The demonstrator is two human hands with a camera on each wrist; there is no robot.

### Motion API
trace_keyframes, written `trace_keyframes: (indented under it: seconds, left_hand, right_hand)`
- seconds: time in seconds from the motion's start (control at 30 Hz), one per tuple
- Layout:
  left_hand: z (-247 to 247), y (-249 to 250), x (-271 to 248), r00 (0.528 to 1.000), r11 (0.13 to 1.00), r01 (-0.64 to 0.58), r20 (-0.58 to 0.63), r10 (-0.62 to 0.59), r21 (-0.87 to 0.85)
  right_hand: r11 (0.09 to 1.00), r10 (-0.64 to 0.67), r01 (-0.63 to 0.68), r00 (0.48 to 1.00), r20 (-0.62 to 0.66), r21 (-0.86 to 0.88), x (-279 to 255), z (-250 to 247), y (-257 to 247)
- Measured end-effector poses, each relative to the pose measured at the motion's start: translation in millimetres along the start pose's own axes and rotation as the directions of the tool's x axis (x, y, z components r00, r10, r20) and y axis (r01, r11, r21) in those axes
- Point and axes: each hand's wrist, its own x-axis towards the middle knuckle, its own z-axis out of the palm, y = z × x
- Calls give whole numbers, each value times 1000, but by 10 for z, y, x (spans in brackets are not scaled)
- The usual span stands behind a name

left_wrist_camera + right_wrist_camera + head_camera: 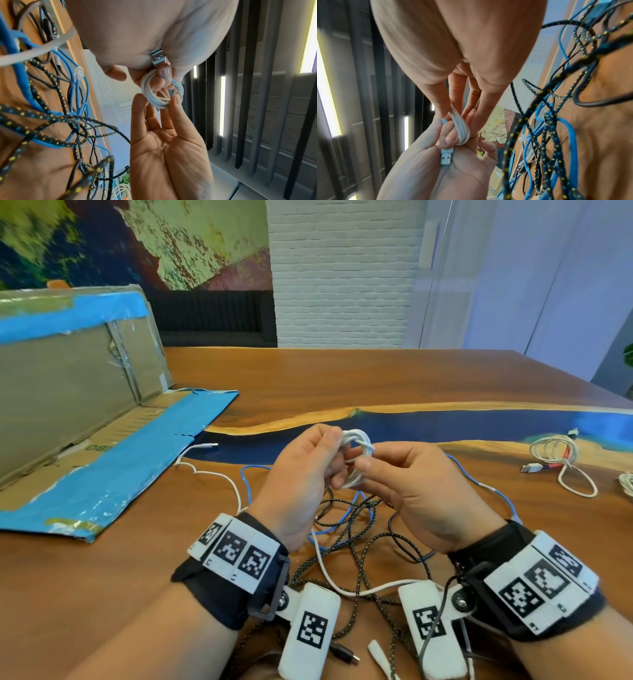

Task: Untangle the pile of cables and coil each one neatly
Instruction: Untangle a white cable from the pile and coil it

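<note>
A white USB cable, wound into a small coil (356, 453), is held up between both hands above the table. My left hand (337, 460) grips the coil with fingers curled through it, and the USB plug (447, 157) lies against its palm. My right hand (363, 467) pinches the coil's near side between thumb and fingers (176, 100). Below the hands lies a tangle (352, 529) of blue, black and yellow-flecked braided cables, with one white cable across it.
Loosely coiled white cables (555, 453) lie at the right on the wooden table (342, 378). A flattened cardboard box with blue tape (85, 405) fills the left side. A white cable with a plug (205, 446) runs out beside it.
</note>
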Motion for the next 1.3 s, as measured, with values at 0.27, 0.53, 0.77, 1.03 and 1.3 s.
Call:
trace_keyframes:
  seconds: [0.27, 0.53, 0.77, 1.03, 1.3]
  left_hand:
    - [10, 12, 19, 1000, 999, 19, 13, -19, -28]
    - [-7, 19, 33, 996, 986, 77, 46, -70, -151]
    - [-70, 64, 11, 992, 989, 118, 49, -114, -91]
    - [7, 35, -27, 992, 991, 116, 56, -112, -67]
    - [-35, 74, -3, 985, 985, 138, -91, -147, -99]
  right_hand:
    - [996, -81, 75, 985, -152, -45, 49, -59, 29]
    - [953, -15, 28, 999, -45, 301, 21, 42, -30]
    - [989, -60, 62, 998, 20, -134, -32, 26, -76]
    - [948, -126, 101, 990, -65, -303, 29, -125, -13]
    - [946, -156, 119, 983, -101, -301, 63, -259, -27]
